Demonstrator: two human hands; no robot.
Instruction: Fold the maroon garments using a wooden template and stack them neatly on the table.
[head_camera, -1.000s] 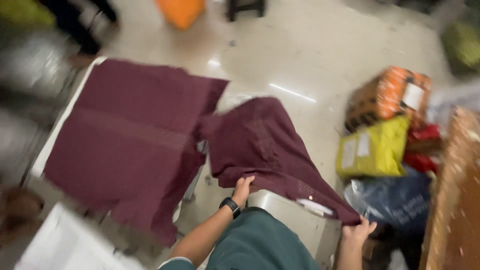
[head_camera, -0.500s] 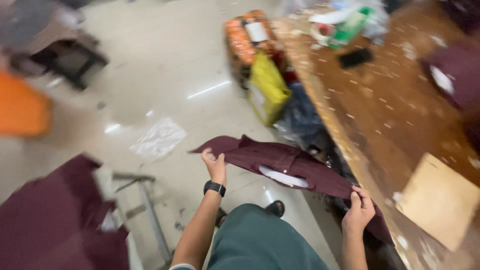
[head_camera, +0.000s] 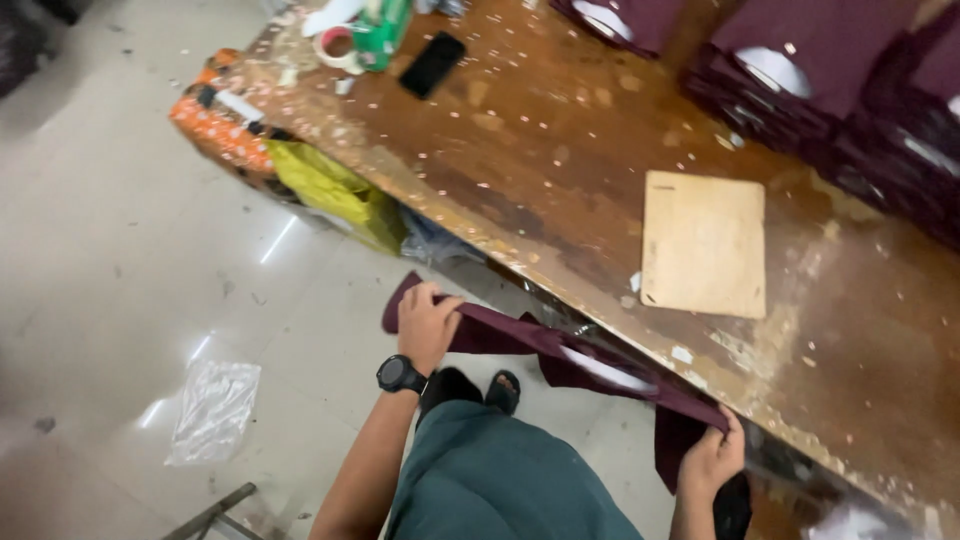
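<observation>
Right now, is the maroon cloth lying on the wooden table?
No. The maroon cloth is stretched between the left hand and right hand, hanging in front of the table edge, above the floor.

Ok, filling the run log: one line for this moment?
left hand: grips maroon cloth | right hand: grips other end | cloth: stretched beside wooden table

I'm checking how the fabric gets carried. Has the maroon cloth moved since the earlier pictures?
Yes. The maroon cloth, held by the left hand and right hand, has gone from the white stand to the edge of the wooden table.
</observation>
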